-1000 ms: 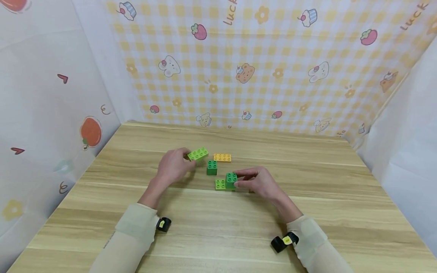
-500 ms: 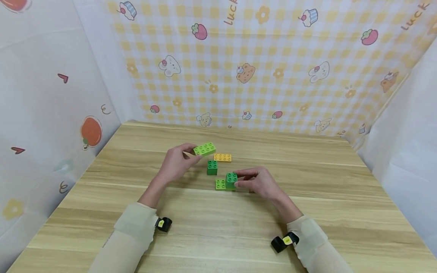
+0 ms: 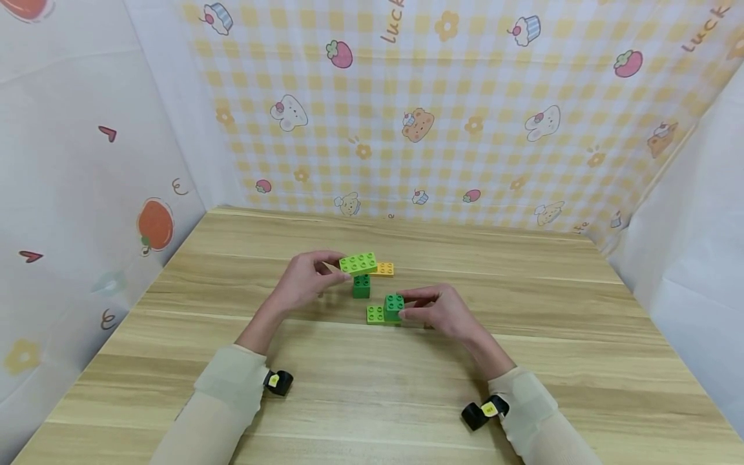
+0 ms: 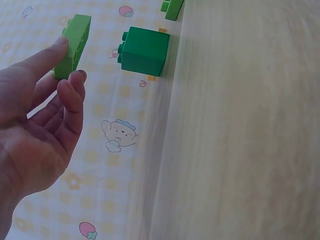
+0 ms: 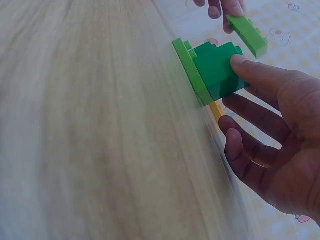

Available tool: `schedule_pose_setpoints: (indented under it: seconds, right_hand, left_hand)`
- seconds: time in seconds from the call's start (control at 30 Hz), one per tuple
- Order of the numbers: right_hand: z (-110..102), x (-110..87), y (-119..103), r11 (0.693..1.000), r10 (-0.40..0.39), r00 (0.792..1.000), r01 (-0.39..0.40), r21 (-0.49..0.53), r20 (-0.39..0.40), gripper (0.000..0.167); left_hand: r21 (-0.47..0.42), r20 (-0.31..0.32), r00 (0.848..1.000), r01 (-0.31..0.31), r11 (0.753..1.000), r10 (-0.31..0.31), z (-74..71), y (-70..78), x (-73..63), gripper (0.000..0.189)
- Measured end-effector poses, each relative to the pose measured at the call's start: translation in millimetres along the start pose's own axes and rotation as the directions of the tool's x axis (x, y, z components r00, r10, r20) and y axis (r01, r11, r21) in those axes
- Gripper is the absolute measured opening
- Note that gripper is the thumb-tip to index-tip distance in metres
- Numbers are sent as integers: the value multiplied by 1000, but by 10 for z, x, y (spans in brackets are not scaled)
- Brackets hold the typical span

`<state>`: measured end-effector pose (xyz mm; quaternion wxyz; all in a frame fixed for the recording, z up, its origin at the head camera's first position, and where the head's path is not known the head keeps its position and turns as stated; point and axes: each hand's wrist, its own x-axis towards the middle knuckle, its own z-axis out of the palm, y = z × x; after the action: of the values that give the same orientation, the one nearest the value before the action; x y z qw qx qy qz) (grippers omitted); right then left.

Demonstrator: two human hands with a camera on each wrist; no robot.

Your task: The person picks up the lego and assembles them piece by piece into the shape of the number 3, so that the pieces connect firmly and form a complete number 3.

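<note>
My left hand [image 3: 308,281] pinches a long lime-green toy brick [image 3: 358,263] by its left end, thumb in front. The brick is held up, overlapping the top of a square dark green brick [image 3: 361,287] in the head view; the left wrist view shows a gap between the lime brick [image 4: 73,47] and the dark green brick [image 4: 145,51]. My right hand [image 3: 442,313] grips a second square green brick [image 3: 393,306] between thumb and fingers. That brick sits on the right part of a thin lime-green brick [image 3: 374,315] lying on the table, whose left studs show.
A thin yellow-orange brick [image 3: 385,269] lies behind the dark green one, partly covered by the held brick. The wooden table [image 3: 372,394] reaches back to a checked cloth [image 3: 372,129]. A small brownish bit [image 3: 428,326] shows under my right hand.
My left hand has carried the lime-green brick rightward, first raising it, then lowering it over the dark green brick. My right hand has stayed in place with its green brick.
</note>
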<state>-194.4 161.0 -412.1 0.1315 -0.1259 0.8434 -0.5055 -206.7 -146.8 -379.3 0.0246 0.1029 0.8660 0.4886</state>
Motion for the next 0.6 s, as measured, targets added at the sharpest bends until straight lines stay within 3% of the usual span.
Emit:
schedule_pose_setpoints:
  seconds: [0.6]
  right_hand:
    - [-1, 7, -2, 1000, -3, 1000, 3, 0, 2, 38]
  left_hand:
    - [-23, 117, 993, 14, 1000, -11, 48, 8, -7, 39]
